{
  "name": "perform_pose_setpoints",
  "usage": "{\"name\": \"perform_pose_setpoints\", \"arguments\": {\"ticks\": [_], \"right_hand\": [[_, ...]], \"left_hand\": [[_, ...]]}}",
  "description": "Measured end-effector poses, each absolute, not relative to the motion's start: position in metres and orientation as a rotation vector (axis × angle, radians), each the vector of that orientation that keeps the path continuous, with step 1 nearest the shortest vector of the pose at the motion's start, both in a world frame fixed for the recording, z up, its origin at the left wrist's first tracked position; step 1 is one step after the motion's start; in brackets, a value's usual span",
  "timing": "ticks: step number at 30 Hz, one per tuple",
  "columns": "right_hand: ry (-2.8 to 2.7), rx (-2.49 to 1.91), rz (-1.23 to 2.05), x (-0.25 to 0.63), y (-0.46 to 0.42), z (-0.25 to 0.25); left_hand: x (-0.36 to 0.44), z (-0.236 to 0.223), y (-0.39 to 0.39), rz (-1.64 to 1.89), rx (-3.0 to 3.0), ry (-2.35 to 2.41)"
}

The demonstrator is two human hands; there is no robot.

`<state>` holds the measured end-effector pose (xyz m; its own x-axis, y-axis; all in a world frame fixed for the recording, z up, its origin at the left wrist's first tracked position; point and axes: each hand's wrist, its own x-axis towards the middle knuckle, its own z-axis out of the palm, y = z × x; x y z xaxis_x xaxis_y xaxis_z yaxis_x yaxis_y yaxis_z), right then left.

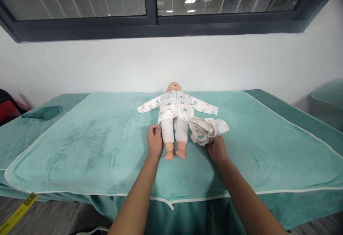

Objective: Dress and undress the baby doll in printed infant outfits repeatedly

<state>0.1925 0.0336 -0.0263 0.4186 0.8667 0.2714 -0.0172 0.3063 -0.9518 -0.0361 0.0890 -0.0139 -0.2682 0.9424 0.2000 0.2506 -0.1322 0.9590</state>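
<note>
A baby doll [174, 86] lies on its back with its head toward the wall and its bare feet toward me. It wears a white printed jacket [169, 105] with both sleeves spread wide, and white leggings [168, 130]. My left hand [154, 138] is closed at the jacket's lower left hem, beside the doll's leg; what its fingers pinch is hidden. On the other side, my right hand [217, 148] grips a bunched white printed cloth garment [205, 129] that lies against the doll's hip and leg.
A teal plush cover [107, 149] with white piping spreads over the bed. Behind it stand a white wall [150, 63] and a dark window frame [158, 26]. A red and black object [9, 108] sits at the far left, and yellow tape [18, 213] marks the floor.
</note>
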Motion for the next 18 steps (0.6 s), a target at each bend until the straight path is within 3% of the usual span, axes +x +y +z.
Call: {"name": "perform_pose_setpoints", "arguments": {"ticks": [4, 13, 18], "right_hand": [[-0.907, -1.050, 0.862, 0.184, 0.034, -0.007], [-0.870, -1.053, 0.813, 0.180, 0.032, 0.022], [-0.463, -0.827, 1.104, 0.194, 0.023, 0.020]], "left_hand": [[-0.037, -0.010, 0.075, 1.322, 1.447, 1.446], [-0.025, 0.012, 0.035, 0.852, 1.553, 1.440], [-0.015, 0.019, 0.025, 0.826, 1.545, 1.481]]}}
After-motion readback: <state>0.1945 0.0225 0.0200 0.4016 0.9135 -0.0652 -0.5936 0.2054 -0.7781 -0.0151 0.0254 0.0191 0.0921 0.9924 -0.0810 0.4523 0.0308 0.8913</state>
